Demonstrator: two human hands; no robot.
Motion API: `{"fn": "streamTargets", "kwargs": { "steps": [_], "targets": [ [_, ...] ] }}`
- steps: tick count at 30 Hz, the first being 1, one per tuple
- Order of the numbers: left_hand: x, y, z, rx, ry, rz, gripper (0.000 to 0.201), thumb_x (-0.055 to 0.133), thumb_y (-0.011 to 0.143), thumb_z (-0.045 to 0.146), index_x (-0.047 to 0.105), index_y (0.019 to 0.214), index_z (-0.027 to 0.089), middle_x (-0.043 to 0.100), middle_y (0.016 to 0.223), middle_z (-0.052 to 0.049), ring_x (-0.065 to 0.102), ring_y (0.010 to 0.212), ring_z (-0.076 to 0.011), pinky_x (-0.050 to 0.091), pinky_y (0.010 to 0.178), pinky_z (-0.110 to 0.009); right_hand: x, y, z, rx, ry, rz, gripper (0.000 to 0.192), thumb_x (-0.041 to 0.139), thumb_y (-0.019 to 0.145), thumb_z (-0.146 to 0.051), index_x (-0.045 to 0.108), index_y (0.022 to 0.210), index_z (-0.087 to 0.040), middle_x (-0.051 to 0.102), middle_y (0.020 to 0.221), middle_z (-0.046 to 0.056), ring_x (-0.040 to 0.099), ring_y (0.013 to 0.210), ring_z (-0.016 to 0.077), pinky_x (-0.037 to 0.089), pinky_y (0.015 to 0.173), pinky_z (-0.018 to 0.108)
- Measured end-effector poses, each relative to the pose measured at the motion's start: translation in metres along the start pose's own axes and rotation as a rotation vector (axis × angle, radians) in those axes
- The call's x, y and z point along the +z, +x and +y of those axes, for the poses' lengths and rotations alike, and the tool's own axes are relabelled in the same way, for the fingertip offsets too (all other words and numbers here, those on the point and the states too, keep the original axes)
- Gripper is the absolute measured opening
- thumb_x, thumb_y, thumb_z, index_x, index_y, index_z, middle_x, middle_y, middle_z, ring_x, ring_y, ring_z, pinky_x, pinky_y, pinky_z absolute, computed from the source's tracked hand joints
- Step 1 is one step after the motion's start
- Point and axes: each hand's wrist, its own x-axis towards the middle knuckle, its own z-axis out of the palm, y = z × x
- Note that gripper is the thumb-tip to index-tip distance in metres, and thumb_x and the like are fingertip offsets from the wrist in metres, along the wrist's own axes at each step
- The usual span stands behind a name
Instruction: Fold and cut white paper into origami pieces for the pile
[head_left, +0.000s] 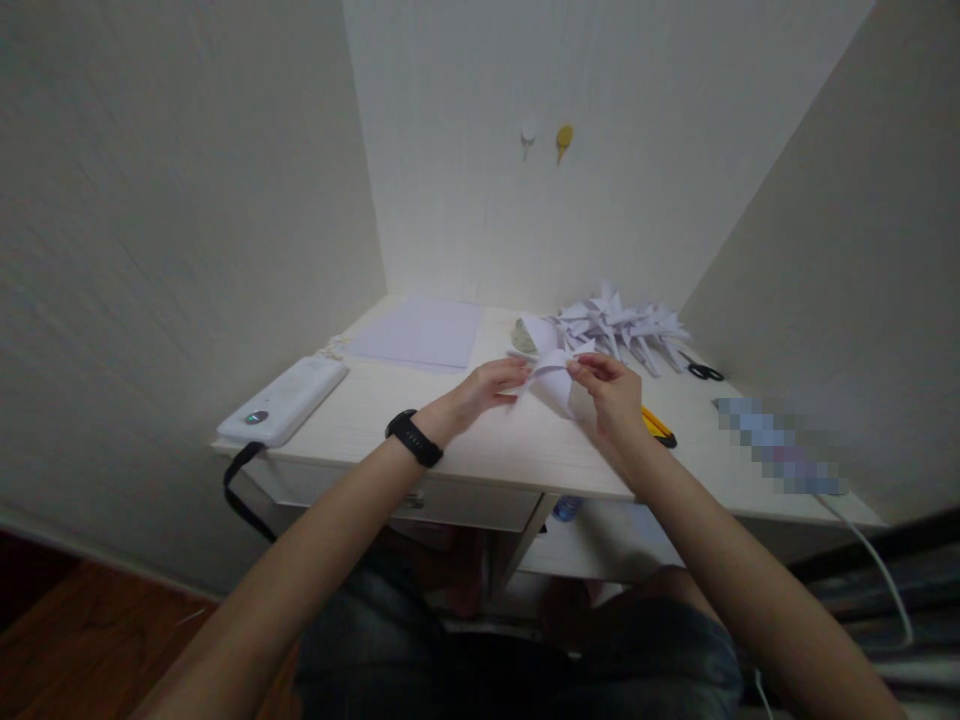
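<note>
A white paper pinwheel (553, 385) with curved blades is held just above the desk between my two hands. My left hand (491, 385), with a black watch on its wrist, has its fingers closed at the pinwheel's left edge. On the other side, the thumb and fingers of my right hand (609, 388) pinch a blade near the middle. Behind the pinwheel is a pale greenish round thing (523, 338), partly covered by a blade; its kind is unclear. A heap of white paper pinwheels (619, 325) lies just beyond my right hand.
White paper sheets (424, 332) lie at the back left of the desk (360, 420). A white device with a black strap (285, 400) sits at the left edge. To the right are a yellow-and-black cutter (658, 428), black scissors (703, 370) and a blurred-out object with a cable (780, 447).
</note>
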Motion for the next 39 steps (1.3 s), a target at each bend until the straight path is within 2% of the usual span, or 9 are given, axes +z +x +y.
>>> {"fn": "streamTargets", "kwargs": {
  "steps": [4, 7, 10, 15, 20, 25, 31, 34, 39],
  "targets": [
    [0.007, -0.007, 0.008, 0.106, 0.022, -0.191, 0.051, 0.080, 0.068, 0.025, 0.069, 0.118, 0.021, 0.066, 0.125, -0.011, 0.061, 0.113, -0.0246, 0.048, 0.091, -0.036, 0.002, 0.000, 0.003, 0.061, -0.030, -0.003, 0.034, 0.083, 0.055, -0.039, 0.066, 0.079, -0.022, 0.070, 0.075, 0.003, 0.061, 0.066, 0.0184, 0.042, 0.055, 0.029],
    [0.007, -0.005, 0.004, 0.194, 0.024, -0.119, 0.060, 0.084, 0.064, 0.021, 0.067, 0.121, 0.018, 0.062, 0.134, -0.015, 0.056, 0.124, -0.0276, 0.045, 0.101, -0.040, 0.003, 0.000, 0.005, 0.089, -0.019, -0.047, 0.033, 0.082, 0.057, -0.039, 0.065, 0.080, -0.022, 0.069, 0.074, 0.002, 0.058, 0.061, 0.0160, 0.037, 0.050, 0.027],
    [0.003, -0.001, -0.001, 0.215, 0.033, -0.032, 0.054, 0.080, 0.073, 0.025, 0.066, 0.123, 0.016, 0.059, 0.138, -0.016, 0.056, 0.125, -0.0265, 0.042, 0.105, -0.041, 0.003, -0.001, 0.005, 0.113, 0.035, -0.059, 0.032, 0.083, 0.055, -0.037, 0.066, 0.079, -0.022, 0.069, 0.075, 0.001, 0.056, 0.060, 0.0145, 0.035, 0.049, 0.026],
    [-0.001, 0.001, -0.001, 0.229, -0.004, -0.054, 0.046, 0.074, 0.079, 0.026, 0.067, 0.123, 0.015, 0.060, 0.137, -0.015, 0.058, 0.122, -0.0249, 0.043, 0.104, -0.040, 0.002, -0.002, 0.002, 0.113, 0.059, -0.120, 0.034, 0.083, 0.056, -0.037, 0.067, 0.082, -0.022, 0.070, 0.078, 0.001, 0.058, 0.062, 0.0143, 0.039, 0.052, 0.026],
    [0.000, -0.002, 0.004, 0.202, -0.128, -0.066, 0.037, 0.071, 0.081, 0.027, 0.071, 0.118, 0.017, 0.064, 0.131, -0.014, 0.061, 0.119, -0.0251, 0.048, 0.098, -0.038, 0.003, -0.006, -0.001, 0.058, -0.006, -0.177, 0.037, 0.082, 0.060, -0.043, 0.065, 0.085, -0.022, 0.068, 0.068, 0.000, 0.060, 0.063, 0.0161, 0.044, 0.059, 0.029],
    [0.001, -0.003, 0.005, 0.203, -0.185, -0.080, 0.048, 0.075, 0.077, 0.028, 0.069, 0.123, 0.016, 0.060, 0.137, -0.016, 0.056, 0.125, -0.0291, 0.045, 0.103, -0.039, 0.003, -0.008, 0.001, -0.075, -0.108, -0.124, 0.033, 0.083, 0.063, -0.039, 0.064, 0.083, -0.021, 0.070, 0.075, 0.002, 0.062, 0.066, 0.0171, 0.047, 0.065, 0.032],
    [0.002, -0.003, 0.005, 0.244, -0.186, -0.046, 0.048, 0.075, 0.078, 0.032, 0.069, 0.122, 0.016, 0.060, 0.137, -0.015, 0.055, 0.125, -0.0286, 0.041, 0.106, -0.041, 0.002, -0.009, -0.003, -0.251, -0.333, -0.043, 0.029, 0.076, 0.071, -0.037, 0.068, 0.092, -0.018, 0.069, 0.076, 0.001, 0.042, 0.052, 0.0114, 0.034, 0.053, 0.027],
    [0.001, -0.002, 0.003, 0.244, -0.141, -0.022, 0.052, 0.075, 0.078, 0.036, 0.067, 0.125, 0.016, 0.062, 0.135, -0.017, 0.060, 0.119, -0.0290, 0.044, 0.101, -0.044, 0.003, -0.013, -0.010, -0.314, -0.386, -0.024, 0.030, 0.074, 0.072, -0.035, 0.064, 0.095, -0.019, 0.068, 0.077, 0.000, 0.043, 0.053, 0.0117, 0.035, 0.054, 0.027],
    [0.000, -0.001, 0.001, 0.339, 0.076, 0.068, 0.052, 0.075, 0.079, 0.039, 0.067, 0.125, 0.017, 0.063, 0.133, -0.015, 0.060, 0.118, -0.0276, 0.046, 0.099, -0.042, 0.005, -0.018, -0.019, -0.510, -0.671, 0.038, 0.012, 0.069, 0.077, -0.031, 0.066, 0.079, -0.020, 0.065, 0.073, 0.000, 0.049, 0.059, 0.0145, 0.038, 0.061, 0.030]
  ]
}}
